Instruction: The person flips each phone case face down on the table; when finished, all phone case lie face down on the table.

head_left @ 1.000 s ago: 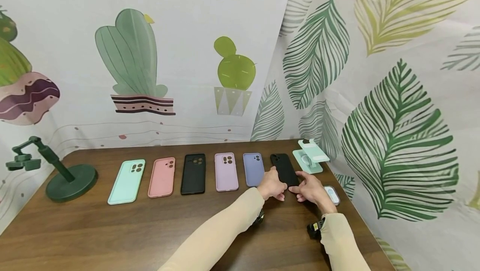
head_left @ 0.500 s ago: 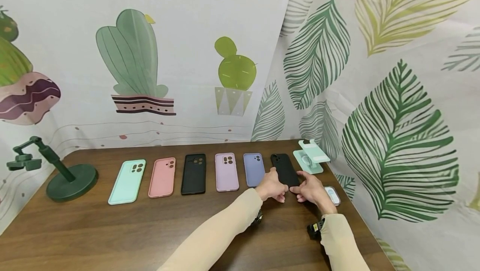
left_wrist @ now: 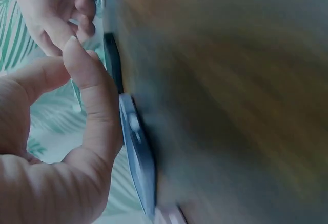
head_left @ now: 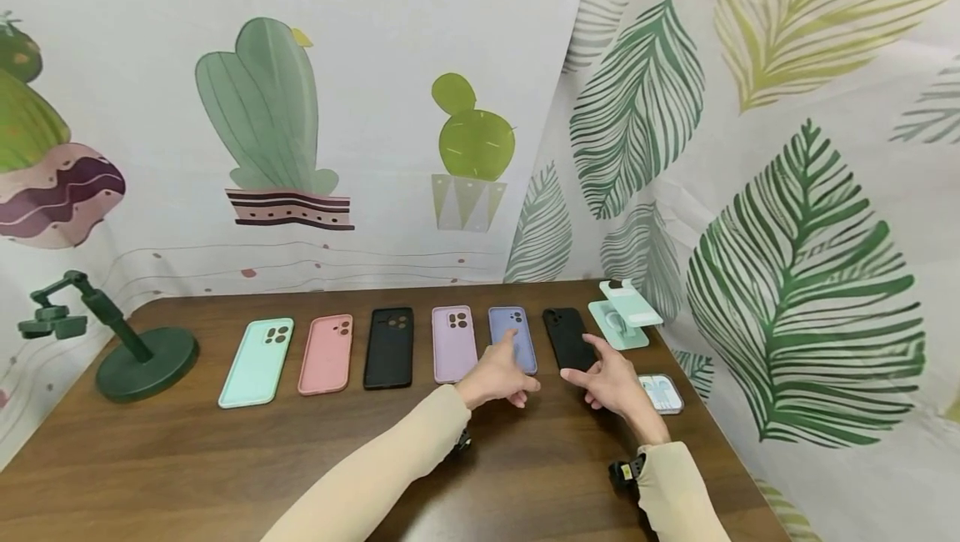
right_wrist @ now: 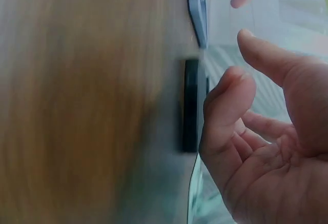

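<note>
Several phone cases lie in a row on the brown table [head_left: 225,459]. My left hand [head_left: 501,375] hovers with relaxed fingers over the near end of the blue case [head_left: 512,332] and holds nothing. My right hand [head_left: 606,379] is open just in front of the rightmost black case [head_left: 566,335], not gripping it. In the left wrist view the left hand [left_wrist: 77,131] curves loosely beside the blue case [left_wrist: 136,152], with the black case [left_wrist: 111,60] beyond. Seen from the right wrist, the right hand [right_wrist: 266,147] is spread next to the black case [right_wrist: 190,106].
Left of the blue case lie lilac [head_left: 453,343], black [head_left: 388,347], pink [head_left: 326,353] and mint [head_left: 257,361] cases. A dark green stand [head_left: 142,358] is at far left. A light green holder [head_left: 621,318] and a small white item [head_left: 662,392] sit by the right edge.
Both hands have come off the rightmost black case. The left hand moved left to the blue case; the right hand drew back slightly and opened.
</note>
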### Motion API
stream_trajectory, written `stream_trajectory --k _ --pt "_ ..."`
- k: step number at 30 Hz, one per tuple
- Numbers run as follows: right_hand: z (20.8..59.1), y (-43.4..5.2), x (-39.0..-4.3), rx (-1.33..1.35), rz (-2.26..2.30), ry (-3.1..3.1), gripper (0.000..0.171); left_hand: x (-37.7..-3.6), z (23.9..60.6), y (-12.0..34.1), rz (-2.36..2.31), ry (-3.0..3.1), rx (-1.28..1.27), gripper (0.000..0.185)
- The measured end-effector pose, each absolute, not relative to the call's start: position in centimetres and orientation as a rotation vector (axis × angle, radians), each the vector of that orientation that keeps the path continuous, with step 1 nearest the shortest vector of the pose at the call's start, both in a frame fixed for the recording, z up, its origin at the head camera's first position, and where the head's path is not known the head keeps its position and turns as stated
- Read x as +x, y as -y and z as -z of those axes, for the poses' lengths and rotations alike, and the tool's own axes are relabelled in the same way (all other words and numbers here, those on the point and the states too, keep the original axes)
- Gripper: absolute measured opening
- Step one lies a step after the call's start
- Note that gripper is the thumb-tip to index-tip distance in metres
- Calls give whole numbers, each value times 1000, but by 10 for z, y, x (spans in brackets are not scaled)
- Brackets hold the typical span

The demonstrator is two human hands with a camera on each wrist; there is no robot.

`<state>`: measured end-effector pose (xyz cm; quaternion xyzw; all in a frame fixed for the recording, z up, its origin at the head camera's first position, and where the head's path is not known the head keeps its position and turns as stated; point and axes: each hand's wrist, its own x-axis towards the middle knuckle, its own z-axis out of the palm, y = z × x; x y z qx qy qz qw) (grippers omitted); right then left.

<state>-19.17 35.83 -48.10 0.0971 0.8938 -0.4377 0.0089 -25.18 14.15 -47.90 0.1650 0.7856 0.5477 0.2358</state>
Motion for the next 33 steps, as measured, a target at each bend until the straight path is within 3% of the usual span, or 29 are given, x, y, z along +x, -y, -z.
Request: stream_trajectory --k 10,22,33 --pt "485 -324 -202 213 1352 -2739 90 -256 483 -125 -1502 -2110 301 118" --pt "493 -305 -223 266 1276 -2660 106 -268 482 -122 -1470 -2044 229 106" --pt "497 -301 -233 262 1253 -2653 97 -269 481 -120 -1473 -2034 230 97"
